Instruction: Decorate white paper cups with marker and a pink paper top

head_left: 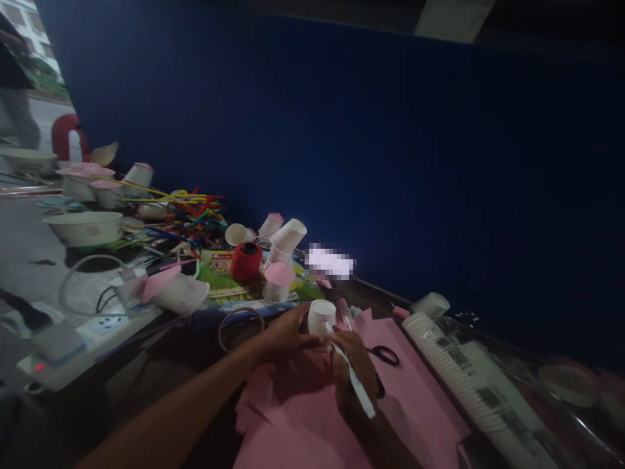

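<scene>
A white paper cup (321, 315), turned upside down, stands in front of me above pink paper (303, 417). My left hand (289, 331) is closed around its left side. In my right hand (355, 366) is a white marker pen (359, 389), its tip against the front of the cup, where a small pinkish mark shows. Black-handled scissors (385, 355) lie on the paper just right of that hand, partly hidden. Behind the cup is another upturned cup with a pink paper top (279, 279).
A long sleeve of stacked paper cups (439, 355) lies to the right. On the left are a power strip (97, 335), a paper bowl (85, 228), colourful pipe cleaners (195, 208) and a red spool (246, 262). A blue panel (342, 130) rises behind; a person (17, 85) stands far left.
</scene>
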Tool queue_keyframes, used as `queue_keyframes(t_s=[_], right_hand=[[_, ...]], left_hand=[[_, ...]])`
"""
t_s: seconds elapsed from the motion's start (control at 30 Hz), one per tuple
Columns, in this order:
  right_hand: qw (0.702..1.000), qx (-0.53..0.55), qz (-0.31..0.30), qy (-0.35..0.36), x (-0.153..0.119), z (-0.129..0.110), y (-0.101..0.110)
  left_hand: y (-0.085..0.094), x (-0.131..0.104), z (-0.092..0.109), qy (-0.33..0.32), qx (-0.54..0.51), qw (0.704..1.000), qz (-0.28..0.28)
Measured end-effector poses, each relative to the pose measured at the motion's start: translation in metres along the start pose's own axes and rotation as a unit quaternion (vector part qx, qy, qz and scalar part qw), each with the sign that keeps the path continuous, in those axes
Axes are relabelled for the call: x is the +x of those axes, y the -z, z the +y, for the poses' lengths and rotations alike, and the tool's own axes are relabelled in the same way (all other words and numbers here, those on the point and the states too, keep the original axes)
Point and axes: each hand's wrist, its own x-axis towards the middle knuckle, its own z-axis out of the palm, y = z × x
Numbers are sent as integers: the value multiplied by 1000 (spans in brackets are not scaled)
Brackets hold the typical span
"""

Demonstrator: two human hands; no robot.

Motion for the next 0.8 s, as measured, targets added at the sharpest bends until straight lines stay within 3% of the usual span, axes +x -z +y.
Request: queue_keyframes(t_s=[0.2,0.43,0.67,0.8], right_hand=[[1000,18,-1,-1,0,2,-1],[995,47,43,-73,0,-2,2],[996,46,31,-63,-1,-2,2],[997,43,35,-57,0,-4,2]], left_hand=[[1,-1,5,-2,29,1000,-3],[3,0,1,-33,92,995,23],[0,-3,10,-12,-14,1000,-9],[1,-5,12,-30,-3,999,-11]])
